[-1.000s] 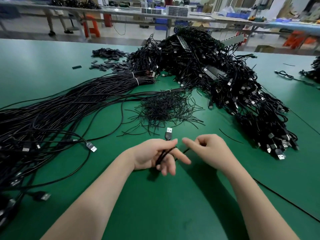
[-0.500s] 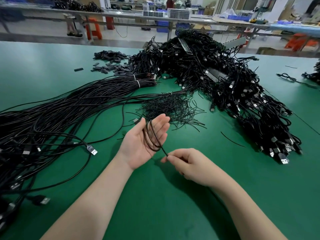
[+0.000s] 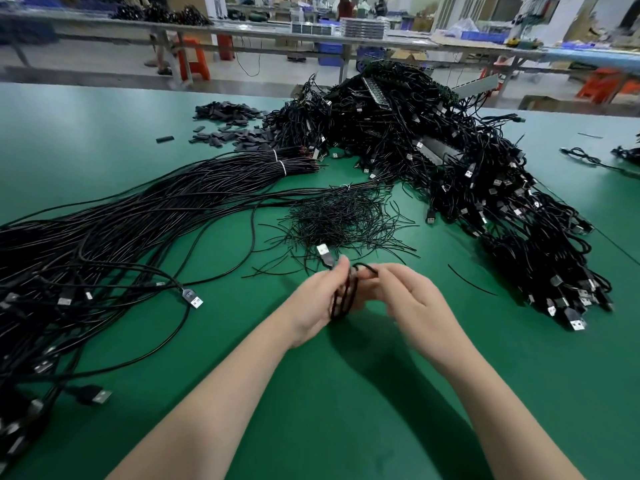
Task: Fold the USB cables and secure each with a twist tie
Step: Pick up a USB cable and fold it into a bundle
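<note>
The green work table [image 3: 346,410] carries a long sheaf of loose black cables [image 3: 104,244] across its left side, a scatter of thin twist ties [image 3: 341,220] at the centre, a tall heap of bundled cables [image 3: 450,161] to the right, and small black sleeves [image 3: 228,123] at the far left edge. Beyond stand grey benches [image 3: 277,31] with blue bins and orange stools. Above the table's near centre, the left hand [image 3: 317,301] grips a folded USB cable [image 3: 344,296] with curled fingers, its silver plug [image 3: 323,251] poking up past the thumb. The right hand [image 3: 408,299] touches the loops' top; its blurred fingers leave the grip unclear. Compared with 0.5 s ago, the left palm has closed round the coil and the right hand has risen to meet it.
</note>
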Demonstrator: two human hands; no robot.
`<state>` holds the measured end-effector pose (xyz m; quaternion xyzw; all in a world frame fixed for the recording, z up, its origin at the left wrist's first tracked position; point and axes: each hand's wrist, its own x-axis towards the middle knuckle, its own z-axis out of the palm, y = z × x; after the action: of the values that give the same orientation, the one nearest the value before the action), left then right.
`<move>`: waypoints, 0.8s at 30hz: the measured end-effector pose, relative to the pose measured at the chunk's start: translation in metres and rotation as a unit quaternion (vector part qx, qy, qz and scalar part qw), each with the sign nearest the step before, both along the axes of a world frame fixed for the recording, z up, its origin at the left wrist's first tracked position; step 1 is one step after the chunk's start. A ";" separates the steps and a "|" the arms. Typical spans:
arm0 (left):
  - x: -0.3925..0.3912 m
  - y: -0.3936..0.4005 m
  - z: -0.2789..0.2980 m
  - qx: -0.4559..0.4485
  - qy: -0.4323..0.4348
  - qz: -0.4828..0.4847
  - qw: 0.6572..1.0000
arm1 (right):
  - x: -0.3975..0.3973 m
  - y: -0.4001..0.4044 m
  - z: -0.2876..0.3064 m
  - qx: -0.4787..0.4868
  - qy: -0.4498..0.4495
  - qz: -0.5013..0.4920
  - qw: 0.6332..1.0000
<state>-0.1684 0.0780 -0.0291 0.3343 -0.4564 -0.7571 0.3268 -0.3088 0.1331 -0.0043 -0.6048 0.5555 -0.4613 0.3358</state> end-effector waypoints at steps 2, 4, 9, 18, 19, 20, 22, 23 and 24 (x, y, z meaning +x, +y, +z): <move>0.003 -0.005 -0.001 0.052 0.094 0.044 0.993 | 0.006 0.000 -0.009 -0.004 0.064 0.040 0.997; 0.006 -0.009 -0.001 0.093 0.152 0.057 0.982 | 0.008 -0.002 -0.018 0.015 0.140 0.049 0.989; 0.003 -0.007 0.003 0.153 0.210 0.114 0.959 | 0.013 -0.005 -0.024 0.042 0.284 0.010 0.958; 0.004 -0.006 0.001 0.131 0.218 0.126 0.959 | 0.024 -0.006 -0.028 0.060 0.359 -0.040 0.931; 0.004 -0.006 0.001 0.121 0.211 0.115 0.963 | 0.024 -0.006 -0.029 0.059 0.359 -0.042 0.930; 0.005 -0.005 0.000 0.112 0.204 0.104 0.967 | 0.023 -0.007 -0.030 0.057 0.357 -0.040 0.932; 0.005 -0.003 -0.001 0.098 0.188 0.084 0.974 | 0.023 -0.007 -0.029 0.055 0.327 -0.038 0.943; 0.005 -0.002 0.000 0.091 0.180 0.076 0.977 | 0.022 -0.007 -0.028 0.054 0.303 -0.042 0.951; 0.004 -0.001 0.000 0.081 0.174 0.068 0.979 | 0.022 -0.007 -0.029 0.050 0.277 -0.047 0.959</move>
<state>-0.1641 0.0765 -0.0294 0.2530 -0.3056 -0.8141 0.4241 -0.2867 0.1265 -0.0330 -0.6643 0.6770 -0.2631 0.1764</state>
